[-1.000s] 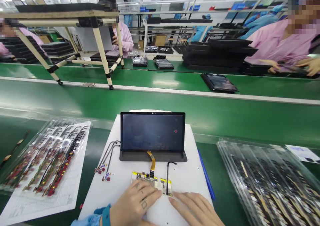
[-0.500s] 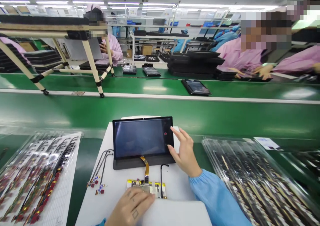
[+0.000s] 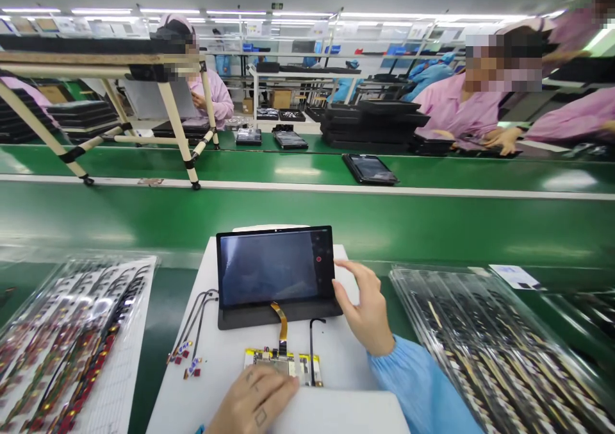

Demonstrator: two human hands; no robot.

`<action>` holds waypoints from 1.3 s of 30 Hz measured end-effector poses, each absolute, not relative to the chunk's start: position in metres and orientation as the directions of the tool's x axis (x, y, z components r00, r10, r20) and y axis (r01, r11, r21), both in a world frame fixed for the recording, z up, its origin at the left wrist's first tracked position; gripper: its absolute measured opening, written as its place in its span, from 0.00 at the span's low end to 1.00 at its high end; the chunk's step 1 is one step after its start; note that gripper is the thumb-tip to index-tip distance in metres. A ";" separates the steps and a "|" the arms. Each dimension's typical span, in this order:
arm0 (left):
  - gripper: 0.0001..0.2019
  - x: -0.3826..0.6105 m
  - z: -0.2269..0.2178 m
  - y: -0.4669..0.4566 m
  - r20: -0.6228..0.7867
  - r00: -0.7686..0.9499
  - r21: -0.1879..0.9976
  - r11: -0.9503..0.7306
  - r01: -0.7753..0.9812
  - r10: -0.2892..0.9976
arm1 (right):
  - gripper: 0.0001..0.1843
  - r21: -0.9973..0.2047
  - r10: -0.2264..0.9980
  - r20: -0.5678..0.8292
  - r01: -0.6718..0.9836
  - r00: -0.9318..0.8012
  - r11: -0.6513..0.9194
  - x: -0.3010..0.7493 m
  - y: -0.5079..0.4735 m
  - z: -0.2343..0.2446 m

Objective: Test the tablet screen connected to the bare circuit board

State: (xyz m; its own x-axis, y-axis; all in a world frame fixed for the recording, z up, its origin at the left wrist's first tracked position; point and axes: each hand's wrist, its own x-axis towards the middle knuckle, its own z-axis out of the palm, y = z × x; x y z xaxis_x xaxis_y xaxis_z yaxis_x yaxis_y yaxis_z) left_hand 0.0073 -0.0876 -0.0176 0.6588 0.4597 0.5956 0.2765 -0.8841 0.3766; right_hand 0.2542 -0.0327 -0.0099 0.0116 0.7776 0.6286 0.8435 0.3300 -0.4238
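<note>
A tablet screen (image 3: 271, 267) leans upright on a dark stand (image 3: 283, 318), lit with a red round button at its right side. My right hand (image 3: 368, 302) is at the screen's right edge, thumb and fingers apart and holding nothing. An orange flex cable (image 3: 280, 322) runs from the screen down to a circuit board (image 3: 278, 360) with yellow edges. My left hand (image 3: 257, 399) lies over the front of that board, fingers stretched out; its fingertips are beside a white block (image 3: 341, 408). A thin black cable (image 3: 311, 350) stands at the board's right end.
Small cabled parts (image 3: 185, 357) lie on the white work surface (image 3: 168, 399), left of the board. Clear trays of flex parts (image 3: 96, 338) and dark strips (image 3: 480, 344) flank it. Across the green conveyor (image 3: 288, 206) are a tablet (image 3: 369, 168), a pipe-frame rack (image 3: 175, 126) and co-workers in pink.
My right hand has drawn back from the screen's face to the right and slightly down. My left hand stays over the board. The far tablet has shifted slightly left on the conveyor.
</note>
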 end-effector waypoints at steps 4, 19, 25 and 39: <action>0.25 0.005 -0.020 -0.090 0.569 0.664 0.414 -0.867 0.278 0.485 | 0.13 -0.468 0.838 0.544 0.842 0.035 0.269 0.260 -0.068 -0.024; 0.24 0.004 -0.016 -0.088 0.516 0.717 0.366 -0.877 0.311 0.469 | 0.28 -0.480 0.879 0.433 0.877 0.199 0.038 0.237 -0.086 -0.062; 0.24 0.005 -0.016 -0.089 0.507 0.724 0.358 -0.878 0.318 0.469 | 0.28 -0.467 0.866 0.456 0.883 0.203 0.039 0.234 -0.085 -0.062; 0.24 0.008 -0.008 -0.085 0.533 0.722 0.407 -0.882 0.239 0.442 | 0.06 -0.269 0.672 0.739 0.937 0.054 0.221 0.244 -0.112 -0.018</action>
State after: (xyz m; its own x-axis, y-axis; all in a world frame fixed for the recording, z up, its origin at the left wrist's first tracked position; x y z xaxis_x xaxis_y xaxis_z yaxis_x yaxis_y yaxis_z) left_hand 0.0082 -0.0847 -0.0076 0.7215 0.4417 0.5332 0.2385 -0.8815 0.4074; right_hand 0.2444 -0.1123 -0.0175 0.0535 0.6717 0.7389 0.9374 0.2212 -0.2690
